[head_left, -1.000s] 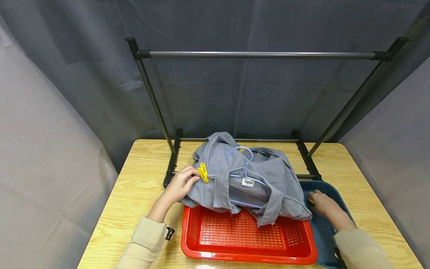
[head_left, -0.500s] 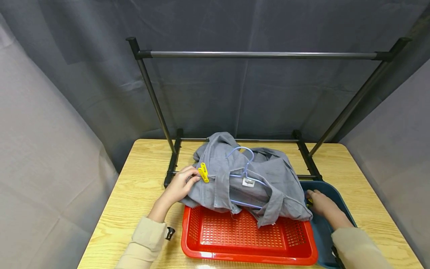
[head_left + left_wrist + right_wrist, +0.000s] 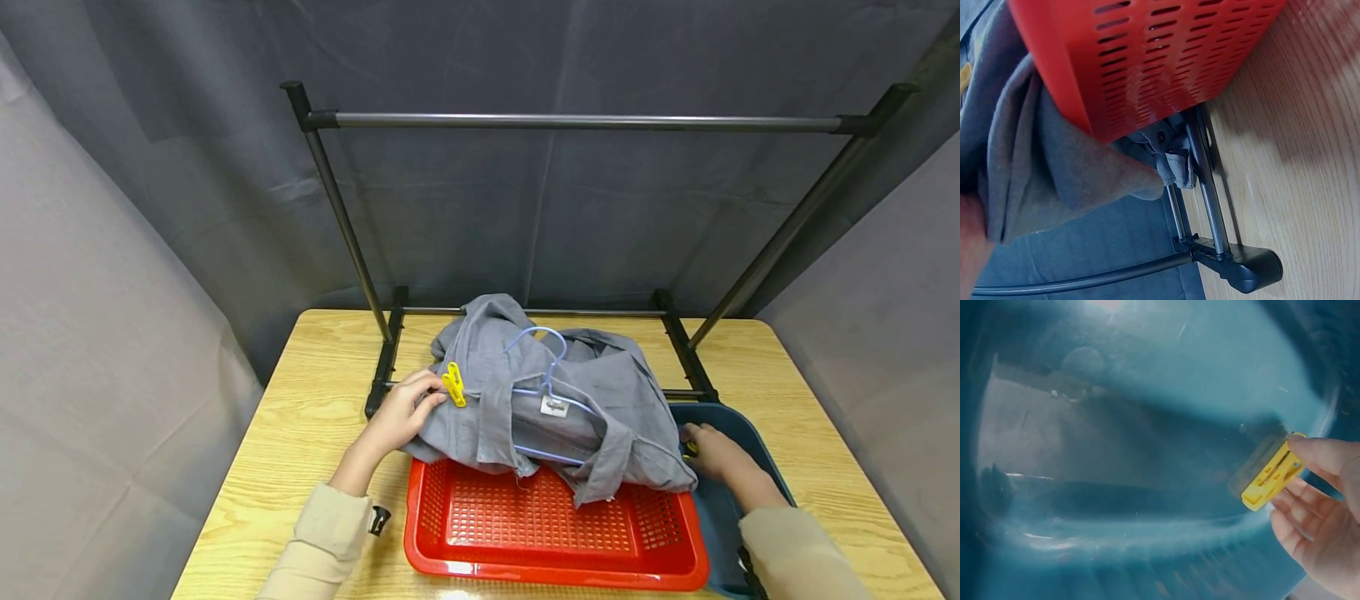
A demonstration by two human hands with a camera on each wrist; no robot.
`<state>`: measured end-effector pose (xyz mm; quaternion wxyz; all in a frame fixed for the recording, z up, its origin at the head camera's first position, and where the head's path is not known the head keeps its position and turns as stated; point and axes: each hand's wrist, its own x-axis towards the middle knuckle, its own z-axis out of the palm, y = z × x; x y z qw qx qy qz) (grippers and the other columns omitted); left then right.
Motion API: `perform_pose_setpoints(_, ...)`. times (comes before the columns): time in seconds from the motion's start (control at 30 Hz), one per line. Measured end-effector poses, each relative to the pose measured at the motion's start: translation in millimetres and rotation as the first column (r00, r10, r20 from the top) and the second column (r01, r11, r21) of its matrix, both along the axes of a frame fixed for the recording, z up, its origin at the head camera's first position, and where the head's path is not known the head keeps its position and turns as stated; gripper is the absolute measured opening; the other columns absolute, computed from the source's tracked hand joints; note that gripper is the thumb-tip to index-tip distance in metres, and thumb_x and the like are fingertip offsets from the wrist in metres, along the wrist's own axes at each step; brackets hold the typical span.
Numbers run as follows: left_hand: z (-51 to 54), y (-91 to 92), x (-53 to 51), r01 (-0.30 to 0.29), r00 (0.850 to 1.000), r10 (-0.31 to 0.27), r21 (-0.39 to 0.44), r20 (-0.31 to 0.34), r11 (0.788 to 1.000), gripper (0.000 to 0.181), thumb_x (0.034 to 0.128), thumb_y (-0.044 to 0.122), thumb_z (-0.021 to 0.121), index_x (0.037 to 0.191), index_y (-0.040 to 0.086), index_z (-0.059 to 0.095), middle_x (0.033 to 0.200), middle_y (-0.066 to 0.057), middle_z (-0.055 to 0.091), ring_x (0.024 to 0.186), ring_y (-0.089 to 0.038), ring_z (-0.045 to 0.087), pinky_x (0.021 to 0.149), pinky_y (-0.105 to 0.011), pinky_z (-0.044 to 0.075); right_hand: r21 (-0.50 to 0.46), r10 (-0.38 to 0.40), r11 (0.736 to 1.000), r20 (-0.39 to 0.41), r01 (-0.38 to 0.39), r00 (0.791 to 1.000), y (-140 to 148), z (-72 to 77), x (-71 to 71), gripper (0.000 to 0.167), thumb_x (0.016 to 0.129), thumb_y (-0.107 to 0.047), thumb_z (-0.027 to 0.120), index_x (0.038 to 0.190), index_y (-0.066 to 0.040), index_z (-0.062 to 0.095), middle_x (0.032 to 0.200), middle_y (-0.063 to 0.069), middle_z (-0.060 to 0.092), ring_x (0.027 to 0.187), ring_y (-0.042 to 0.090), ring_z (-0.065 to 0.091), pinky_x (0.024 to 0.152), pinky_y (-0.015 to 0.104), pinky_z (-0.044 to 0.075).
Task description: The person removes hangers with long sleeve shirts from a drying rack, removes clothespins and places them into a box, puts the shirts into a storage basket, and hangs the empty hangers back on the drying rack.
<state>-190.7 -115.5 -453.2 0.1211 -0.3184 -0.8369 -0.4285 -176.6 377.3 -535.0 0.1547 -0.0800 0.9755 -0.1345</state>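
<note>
Left hand [image 3: 397, 417] pinches the near-left edge of the grey garment [image 3: 495, 417]; a yellow clip [image 3: 453, 384] sits right by its fingertips, and from where I stand I can't tell whether they touch it. Right hand [image 3: 1329, 519] holds a second clip [image 3: 1272, 475] between thumb and fingers, down inside the blue tub [image 3: 722, 542]. The garment lies slack across the back of the red basket [image 3: 555, 575], a hanger [image 3: 548, 455] in its neck.

Risks, in my judgement:
1. Garment slips off the hanger if lifted by one side; the neck looks wide and loose.
2. The first clip could be knocked off, should the left hand shift against it.
3. The second clip may twist out; the hold seems light.
4. Front edge could snag on the basket rim, on which it droops, dragging the basket along the counter [image 3: 255, 500].
</note>
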Motion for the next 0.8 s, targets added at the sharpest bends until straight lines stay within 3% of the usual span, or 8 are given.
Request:
perform_pose_setpoints(0.23,-0.9,0.6,-0.1,0.001,1.0,-0.001,0.003,-0.012,1.0,0.002,0.0863,0.004,0.06,0.086,0.004,0.062,0.086,-0.005,0.059,0.085,-0.017,0.056,0.08,-0.033,0.046,-0.089,-0.016,0.996,0.052,0.021,0.999,6,13.5,-0.2,0.035,0.073,-0.008,0.069,0.1,0.009,0.054,0.082,0.019,0.057,0.073,0.029,0.053,0.066,0.045,0.045)
perform_pose_setpoints(0.47,-1.5,1.5,0.2,0.009,1.0,-0.009,0.022,-0.025,1.0,0.005,0.083,-0.001,0.062,0.085,0.004,0.061,0.085,-0.003,0.058,0.082,-0.015,0.055,0.076,-0.03,0.046,-0.133,-0.022,0.991,0.071,0.031,0.997,3,55.3,6.1,0.031,0.08,-0.01,0.062,0.102,0.008,0.052,0.083,0.017,0.056,0.072,0.027,0.053,0.062,0.042,0.044)
perform_pose_setpoints(0.63,-1.1,1.2,0.1,0.007,0.999,-0.006,0.022,-0.035,1.0,0.006,0.0821,-0.001,0.063,0.085,0.004,0.061,0.085,-0.002,0.058,0.081,-0.015,0.055,0.074,-0.029,0.046,-0.177,-0.036,0.984,0.008,0.037,0.999,-7,85.8,10.6,0.033,0.084,-0.012,0.06,0.106,0.011,0.05,0.091,0.025,0.057,0.082,0.037,0.055,0.068,0.049,0.047)
perform_pose_setpoints(0.8,-1.8,0.5,-0.2,0.005,0.999,-0.004,0.022,-0.035,1.0,0.004,0.0833,0.0,0.062,0.085,0.003,0.061,0.085,-0.004,0.059,0.082,-0.015,0.056,0.075,-0.03,0.046,-0.218,-0.059,0.975,-0.108,0.034,0.992,-28,111.5,11.6,0.031,0.088,-0.012,0.058,0.109,0.01,0.052,0.097,0.026,0.058,0.086,0.039,0.057,0.073,0.051,0.048)
